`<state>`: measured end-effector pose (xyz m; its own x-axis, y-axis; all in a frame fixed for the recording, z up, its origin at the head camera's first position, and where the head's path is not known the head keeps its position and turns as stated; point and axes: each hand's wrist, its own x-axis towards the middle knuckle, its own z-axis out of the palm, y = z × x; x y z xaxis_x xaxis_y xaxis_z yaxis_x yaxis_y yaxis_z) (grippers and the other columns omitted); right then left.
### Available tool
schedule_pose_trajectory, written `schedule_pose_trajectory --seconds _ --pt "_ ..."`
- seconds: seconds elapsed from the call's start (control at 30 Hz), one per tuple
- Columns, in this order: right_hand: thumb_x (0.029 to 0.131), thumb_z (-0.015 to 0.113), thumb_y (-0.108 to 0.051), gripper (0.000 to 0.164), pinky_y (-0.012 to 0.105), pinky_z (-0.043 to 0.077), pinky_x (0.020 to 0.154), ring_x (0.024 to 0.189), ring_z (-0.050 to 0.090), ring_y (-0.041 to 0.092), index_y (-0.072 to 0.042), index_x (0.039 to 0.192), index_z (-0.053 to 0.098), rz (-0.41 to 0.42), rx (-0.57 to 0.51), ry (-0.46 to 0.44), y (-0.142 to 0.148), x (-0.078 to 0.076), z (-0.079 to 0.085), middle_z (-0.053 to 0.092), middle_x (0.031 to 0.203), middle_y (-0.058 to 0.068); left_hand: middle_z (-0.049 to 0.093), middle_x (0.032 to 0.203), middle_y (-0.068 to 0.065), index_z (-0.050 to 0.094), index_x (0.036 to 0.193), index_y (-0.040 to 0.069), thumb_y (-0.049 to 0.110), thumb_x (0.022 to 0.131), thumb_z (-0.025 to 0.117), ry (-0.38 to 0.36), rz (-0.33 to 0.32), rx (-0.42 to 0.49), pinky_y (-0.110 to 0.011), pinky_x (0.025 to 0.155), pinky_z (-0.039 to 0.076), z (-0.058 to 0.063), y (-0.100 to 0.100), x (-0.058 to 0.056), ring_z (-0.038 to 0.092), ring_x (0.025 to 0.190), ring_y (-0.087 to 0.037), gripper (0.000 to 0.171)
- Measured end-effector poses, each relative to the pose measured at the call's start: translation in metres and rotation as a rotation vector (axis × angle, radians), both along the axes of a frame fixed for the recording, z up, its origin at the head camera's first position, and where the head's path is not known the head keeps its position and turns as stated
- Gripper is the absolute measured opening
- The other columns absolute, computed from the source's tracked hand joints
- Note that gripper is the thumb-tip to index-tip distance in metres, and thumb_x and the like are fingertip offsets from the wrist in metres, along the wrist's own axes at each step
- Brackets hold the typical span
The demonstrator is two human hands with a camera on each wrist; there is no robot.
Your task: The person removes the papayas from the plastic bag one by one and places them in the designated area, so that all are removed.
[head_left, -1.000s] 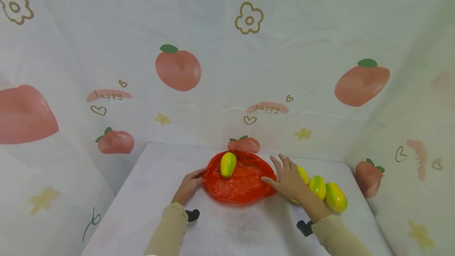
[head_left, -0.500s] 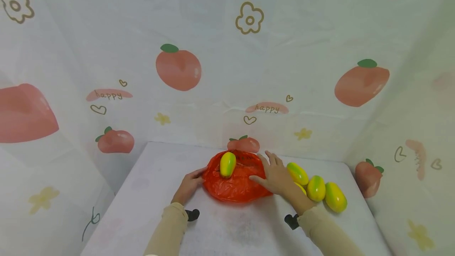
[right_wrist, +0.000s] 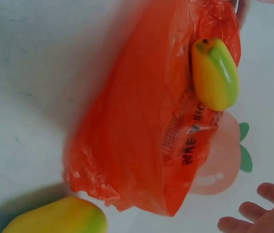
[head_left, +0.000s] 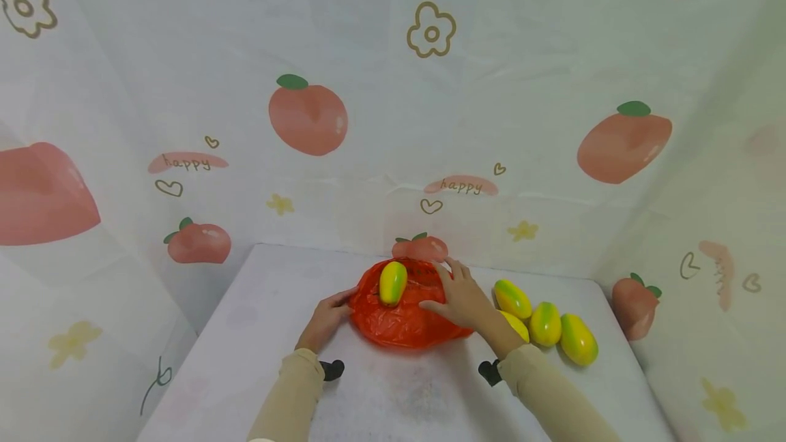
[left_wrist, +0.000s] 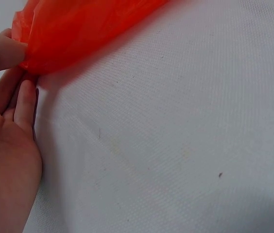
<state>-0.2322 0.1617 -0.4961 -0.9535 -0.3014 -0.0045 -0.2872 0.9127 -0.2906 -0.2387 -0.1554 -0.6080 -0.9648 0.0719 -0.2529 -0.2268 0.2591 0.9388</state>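
A red plastic bag (head_left: 399, 326) lies spread on the table, with printed lettering visible in the right wrist view. On it rests a yellow-green mango-like fruit (right_wrist: 214, 75). My left hand (head_left: 327, 322) pinches the bag's left edge, thumb above and fingers beneath, as the left wrist view shows. My right hand (head_left: 467, 302) hovers over the bag's right side with fingers spread; in the right wrist view its fingertips (right_wrist: 253, 211) are apart from both bag and fruit. It holds nothing.
Several more yellow-green fruits (head_left: 545, 325) lie together on the table right of my right forearm. The white table (head_left: 393, 401) is enclosed by a printed cloth backdrop (head_left: 381, 203) at the back and sides.
My right hand has moved left from beside the fruits to over the bag's right side, uncovering more of the fruit group. The left hand and the fruit on the bag have stayed put.
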Motion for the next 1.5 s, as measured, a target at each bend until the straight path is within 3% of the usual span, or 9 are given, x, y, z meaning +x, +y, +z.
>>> schedule_pose_trajectory --seconds 0.37,0.63,0.8,1.07,1.5 --pt "0.081 0.077 -0.058 0.102 0.055 0.056 0.103 0.147 0.037 0.04 -0.022 0.162 0.026 0.071 -0.042 -0.082 -0.021 -0.013 0.001 0.018 0.168 0.01 0.054 0.154 -0.004 0.061 0.143 0.024 0.01 0.094 0.054 0.015 0.002 0.01 -0.053 0.121 0.038 -0.001 -0.001 0.0 0.044 0.148 -0.031 0.051" --pt "0.08 0.081 -0.052 0.102 0.049 0.056 0.104 0.149 0.031 0.034 -0.021 0.161 0.027 0.167 -0.08 -0.116 -0.03 -0.022 0.003 0.023 0.164 0.012 0.053 0.155 -0.004 0.06 0.144 0.024 0.011 0.095 0.054 0.007 0.002 0.011 -0.054 0.121 0.039 0.0 -0.001 0.001 0.044 0.148 -0.032 0.052" --pt "0.079 0.083 -0.049 0.102 0.047 0.056 0.105 0.144 0.039 0.03 -0.024 0.161 0.027 0.187 -0.071 -0.118 -0.036 -0.028 0.003 0.026 0.161 0.009 0.053 0.155 -0.005 0.06 0.144 0.024 0.01 0.095 0.054 -0.01 0.001 0.018 -0.054 0.121 0.039 0.001 -0.001 0.001 0.044 0.148 -0.032 0.051" --pt "0.078 0.083 -0.049 0.104 0.048 0.056 0.105 0.144 0.037 0.031 -0.024 0.162 0.025 0.179 -0.076 -0.164 -0.045 -0.032 0.004 0.027 0.16 0.008 0.052 0.156 -0.002 0.058 0.145 0.026 0.012 0.096 0.053 -0.009 -0.009 0.019 -0.055 0.121 0.039 0.001 -0.002 0.001 0.043 0.149 -0.031 0.051" --pt "0.081 0.083 -0.043 0.1 0.055 0.049 0.112 0.146 0.032 0.034 -0.023 0.16 0.026 0.14 -0.152 -0.243 -0.061 -0.046 -0.009 0.025 0.161 0.008 0.054 0.154 -0.004 0.059 0.145 0.024 0.011 0.096 0.054 0.006 -0.006 0.005 -0.054 0.121 0.039 0.003 0.0 0.002 0.044 0.147 -0.031 0.051"
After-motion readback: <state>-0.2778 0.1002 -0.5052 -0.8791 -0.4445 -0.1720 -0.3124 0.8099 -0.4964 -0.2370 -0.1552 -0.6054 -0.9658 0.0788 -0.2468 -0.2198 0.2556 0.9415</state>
